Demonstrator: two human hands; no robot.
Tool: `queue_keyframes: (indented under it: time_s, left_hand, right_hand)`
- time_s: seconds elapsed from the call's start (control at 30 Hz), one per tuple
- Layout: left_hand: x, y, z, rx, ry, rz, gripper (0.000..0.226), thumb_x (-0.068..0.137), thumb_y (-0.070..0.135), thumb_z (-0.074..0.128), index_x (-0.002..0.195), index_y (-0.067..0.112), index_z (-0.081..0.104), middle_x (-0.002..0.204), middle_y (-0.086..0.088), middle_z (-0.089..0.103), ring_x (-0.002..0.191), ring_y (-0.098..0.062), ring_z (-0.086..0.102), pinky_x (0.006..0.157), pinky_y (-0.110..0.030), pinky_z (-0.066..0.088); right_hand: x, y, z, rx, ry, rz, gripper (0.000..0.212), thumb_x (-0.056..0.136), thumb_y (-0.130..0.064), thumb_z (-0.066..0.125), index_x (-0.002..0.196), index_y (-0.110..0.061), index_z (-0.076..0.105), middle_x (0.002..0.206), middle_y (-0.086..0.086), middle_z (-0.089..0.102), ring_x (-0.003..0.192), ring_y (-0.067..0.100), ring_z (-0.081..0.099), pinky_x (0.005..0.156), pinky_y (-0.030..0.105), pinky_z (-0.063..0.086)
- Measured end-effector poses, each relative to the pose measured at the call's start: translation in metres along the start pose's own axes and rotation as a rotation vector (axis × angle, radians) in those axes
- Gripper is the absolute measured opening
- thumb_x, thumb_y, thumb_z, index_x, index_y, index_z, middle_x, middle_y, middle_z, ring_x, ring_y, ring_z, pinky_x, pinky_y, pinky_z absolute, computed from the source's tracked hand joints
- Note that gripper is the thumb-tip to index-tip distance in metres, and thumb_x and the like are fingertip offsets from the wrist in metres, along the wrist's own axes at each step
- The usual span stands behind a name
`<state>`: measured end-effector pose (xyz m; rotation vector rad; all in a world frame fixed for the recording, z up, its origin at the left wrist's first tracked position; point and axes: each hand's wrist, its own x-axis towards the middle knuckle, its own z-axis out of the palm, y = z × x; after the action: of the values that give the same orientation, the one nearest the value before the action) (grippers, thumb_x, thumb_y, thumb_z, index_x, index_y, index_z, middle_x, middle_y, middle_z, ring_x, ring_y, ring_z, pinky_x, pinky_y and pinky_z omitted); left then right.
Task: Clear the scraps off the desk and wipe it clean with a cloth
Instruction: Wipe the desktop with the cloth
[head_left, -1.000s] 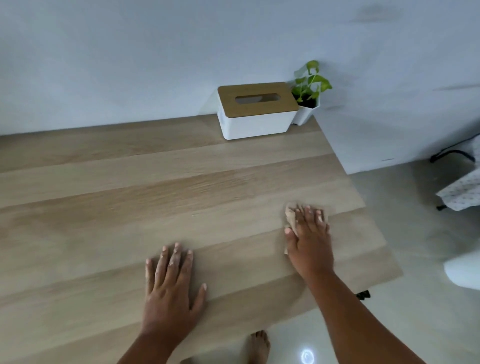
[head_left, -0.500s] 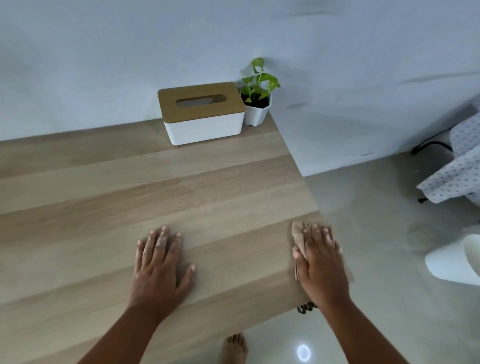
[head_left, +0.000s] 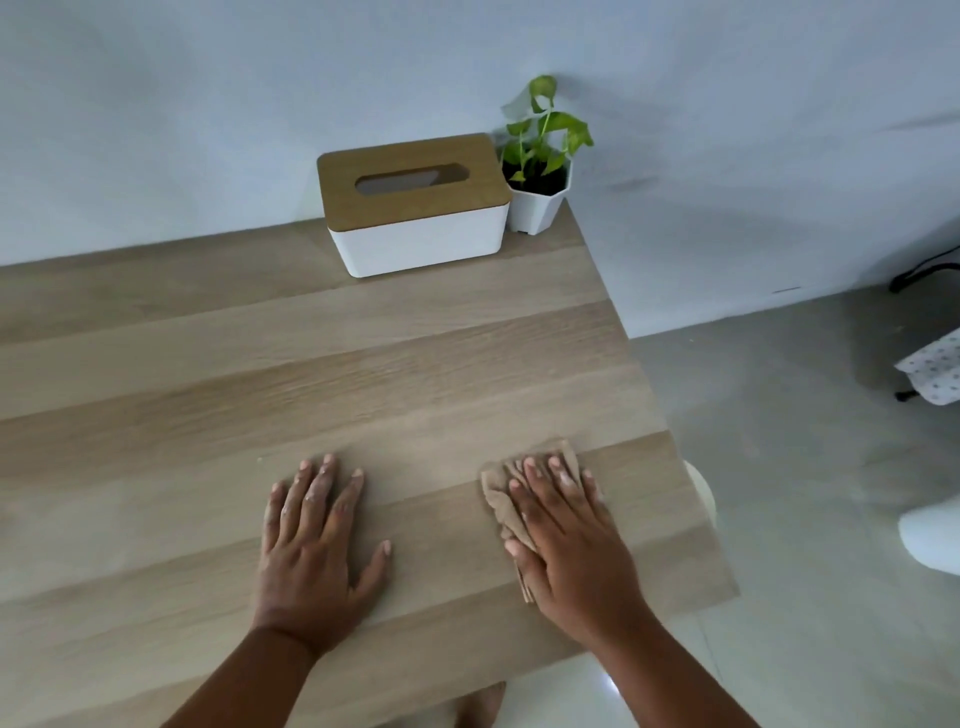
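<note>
- A white tissue box (head_left: 415, 205) with a wooden lid is seen at the far right corner of the desk (head_left: 208, 374), set against the pale wall (head_left: 208, 104); just beside it, on the very corner, a small green plant in a white pot (head_left: 537, 195) is stood.
- Off the right edge, a grey floor (head_left: 805, 467) is shown, with a dotted fabric (head_left: 935, 374) and a white rounded object (head_left: 930, 535) at the frame's right side; what the latter is cannot be told.
- A bare foot (head_left: 480, 704) is glimpsed below the near edge.
- Nothing is placed between the hands and the far corner items.
- The tan cloth (head_left: 501, 493) is pressed flat to the tabletop near the right edge under the right hand (head_left: 571, 545), whose fingers are laid out straight; nothing is gripped.
- The left hand (head_left: 317, 540) is rested flat on the wood towards the near edge, fingers spread and straight, nothing held.
- Compared with half a second ago, the cloth and right hand are found further in from the right edge, where they had overhung it; the left hand is kept flat as before.
- A tiny pale speck (head_left: 260, 460) is noted just left of the left hand.
- Counted: two hands, one cloth, one tissue box, one plant, one speck.
</note>
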<state>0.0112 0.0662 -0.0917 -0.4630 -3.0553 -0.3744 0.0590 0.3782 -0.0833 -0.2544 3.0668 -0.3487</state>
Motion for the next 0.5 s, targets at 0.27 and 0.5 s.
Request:
queue_keyframes:
  time_s: [0.27, 0.5]
  left_hand:
    - [0.002, -0.001, 0.002, 0.011, -0.014, 0.004, 0.083, 0.084, 0.061, 0.056, 0.153, 0.016, 0.045, 0.166, -0.013, 0.028, 0.157, -0.032, 0.018, 0.123, -0.062, 0.02]
    - [0.002, -0.001, -0.002, 0.012, -0.027, -0.015, 0.083, 0.084, 0.06, 0.057, 0.153, 0.016, 0.046, 0.166, -0.013, 0.03, 0.157, -0.032, 0.019, 0.121, -0.062, 0.022]
  right_hand:
    - [0.104, 0.05, -0.023, -0.01, 0.057, 0.46, 0.062, 0.099, -0.047, 0.041, 0.154, -0.017, 0.044, 0.165, 0.01, 0.033, 0.155, 0.033, 0.023, 0.123, 0.058, 0.022]
    - [0.194, -0.069, 0.002, 0.02, -0.052, -0.003, 0.061, 0.096, -0.046, 0.043, 0.152, -0.021, 0.046, 0.166, 0.005, 0.032, 0.155, 0.034, 0.022, 0.124, 0.057, 0.015]
